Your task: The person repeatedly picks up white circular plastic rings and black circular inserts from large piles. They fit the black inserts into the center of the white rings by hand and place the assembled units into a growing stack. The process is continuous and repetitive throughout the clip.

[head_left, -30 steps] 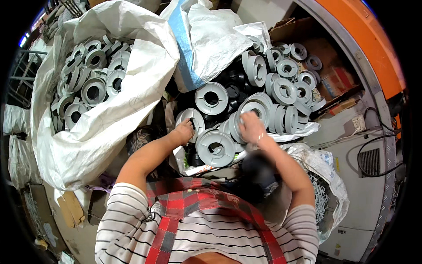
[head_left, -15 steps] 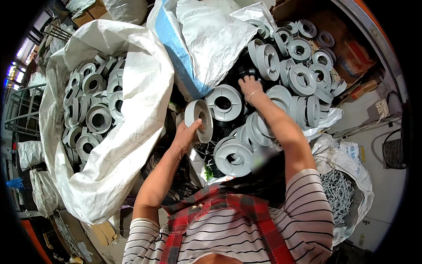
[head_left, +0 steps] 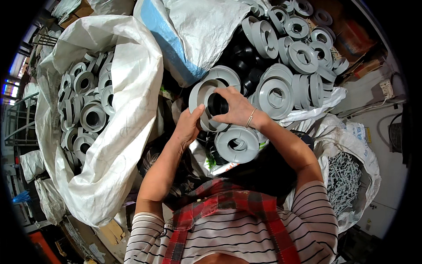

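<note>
My left hand (head_left: 189,125) grips a grey round plastic flange (head_left: 198,97) by its rim, thumb on the near edge. The flange is tilted, its hollow side toward my right hand. My right hand (head_left: 238,107) is closed around a short black ribbed plastic fitting (head_left: 217,104), fingers above and thumb below. The black fitting is at the flange's opening; how far it sits inside I cannot tell. Just below both hands lies another grey flange (head_left: 223,148) with a central hole. More black fittings (head_left: 252,78) lie in a dark heap beyond my right hand.
On the left stands a large white woven sack (head_left: 140,88) filled with grey flanges (head_left: 92,118). Stacks of grey flanges (head_left: 303,57) spread to the far right. A white-and-blue sack (head_left: 198,35) lies at the back. At right, an open sack holds many screws (head_left: 344,180).
My right hand has come back from the black heap with a black fitting, bringing it to the grey flange. My left hand still holds that flange, now turned toward the right.
</note>
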Action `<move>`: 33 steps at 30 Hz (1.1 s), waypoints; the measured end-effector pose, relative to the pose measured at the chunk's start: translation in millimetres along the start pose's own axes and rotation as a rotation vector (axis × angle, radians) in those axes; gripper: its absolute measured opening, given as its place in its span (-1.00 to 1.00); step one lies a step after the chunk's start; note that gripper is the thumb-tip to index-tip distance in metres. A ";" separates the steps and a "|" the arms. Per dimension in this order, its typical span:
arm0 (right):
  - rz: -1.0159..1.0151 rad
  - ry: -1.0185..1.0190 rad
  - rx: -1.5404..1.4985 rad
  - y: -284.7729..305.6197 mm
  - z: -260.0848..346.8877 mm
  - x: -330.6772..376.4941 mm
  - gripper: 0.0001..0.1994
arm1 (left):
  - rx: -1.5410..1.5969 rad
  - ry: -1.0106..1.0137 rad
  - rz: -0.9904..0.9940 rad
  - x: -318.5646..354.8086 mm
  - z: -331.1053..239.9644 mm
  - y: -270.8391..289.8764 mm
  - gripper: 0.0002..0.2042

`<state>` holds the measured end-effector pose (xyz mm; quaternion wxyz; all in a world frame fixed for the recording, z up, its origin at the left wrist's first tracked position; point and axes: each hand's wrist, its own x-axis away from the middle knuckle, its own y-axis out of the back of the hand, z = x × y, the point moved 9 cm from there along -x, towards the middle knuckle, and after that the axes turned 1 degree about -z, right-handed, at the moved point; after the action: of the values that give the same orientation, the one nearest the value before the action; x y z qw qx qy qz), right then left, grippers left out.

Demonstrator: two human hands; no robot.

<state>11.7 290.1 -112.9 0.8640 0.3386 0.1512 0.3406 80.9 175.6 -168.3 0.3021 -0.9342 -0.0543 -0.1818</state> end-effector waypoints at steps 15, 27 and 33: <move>0.270 -0.572 -0.507 -37.5 -40.9 14.6 -0.21 | -0.112 -0.024 0.016 6.4 4.9 7.3 -0.60; -0.595 0.093 0.326 26.3 -51.5 -22.0 -0.45 | -1.120 -0.264 0.012 14.1 -1.5 5.1 -0.04; -0.162 -0.469 0.263 26.1 -121.9 -70.4 -0.60 | -1.360 -0.459 0.079 9.1 -3.8 -18.0 -0.10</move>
<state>-111.8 314.3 -181.2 0.8484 0.5042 0.0165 0.1603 84.4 187.9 -152.2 -0.3593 -0.9315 0.0429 0.0366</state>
